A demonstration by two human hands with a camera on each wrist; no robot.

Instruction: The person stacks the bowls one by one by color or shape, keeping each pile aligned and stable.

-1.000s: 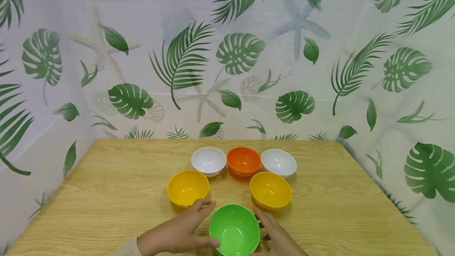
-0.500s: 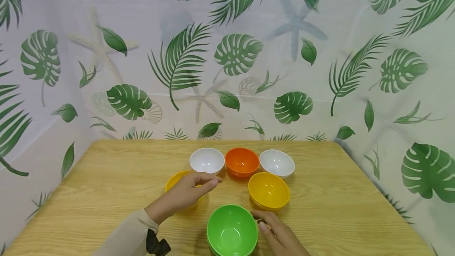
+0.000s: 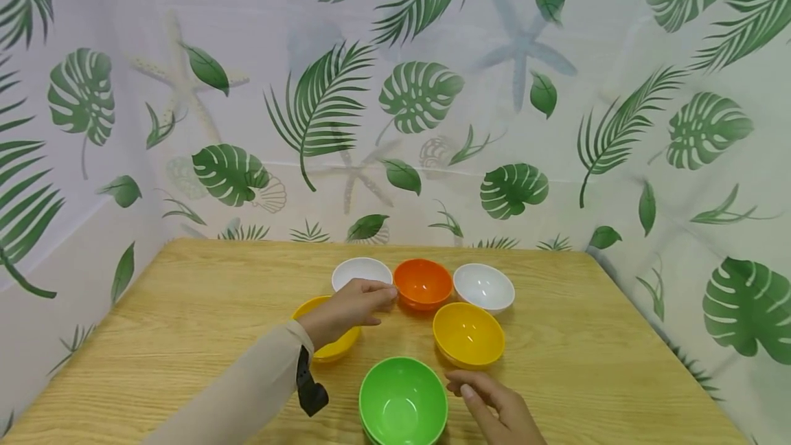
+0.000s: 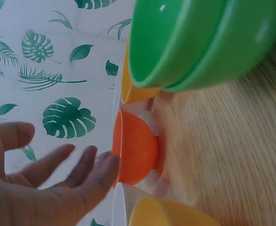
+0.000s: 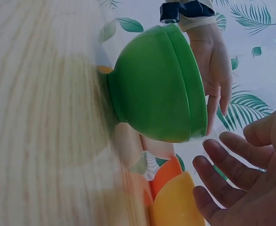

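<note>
Two nested green bowls (image 3: 403,400) stand at the front of the table. My left hand (image 3: 352,309) reaches over the left yellow bowl (image 3: 340,347), partly hiding it and the left white bowl (image 3: 361,272). Its fingertips are close to the orange bowl (image 3: 423,283); in the left wrist view the fingers (image 4: 93,183) look extended and hold nothing. My right hand (image 3: 497,407) hovers just right of the green stack, fingers loosely bent around nothing. From the right wrist view, a gap shows between its fingertips and the green bowls (image 5: 152,89).
Behind the green stack sit the right yellow bowl (image 3: 468,335) and the right white bowl (image 3: 484,287), the latter beside the orange one in the back row. A leaf-patterned cloth (image 3: 432,204) rises behind the wooden table (image 3: 587,349).
My left hand has left the green stack's left side and moved forward over the left yellow bowl toward the orange one. The right hand has drawn slightly away from the green stack.
</note>
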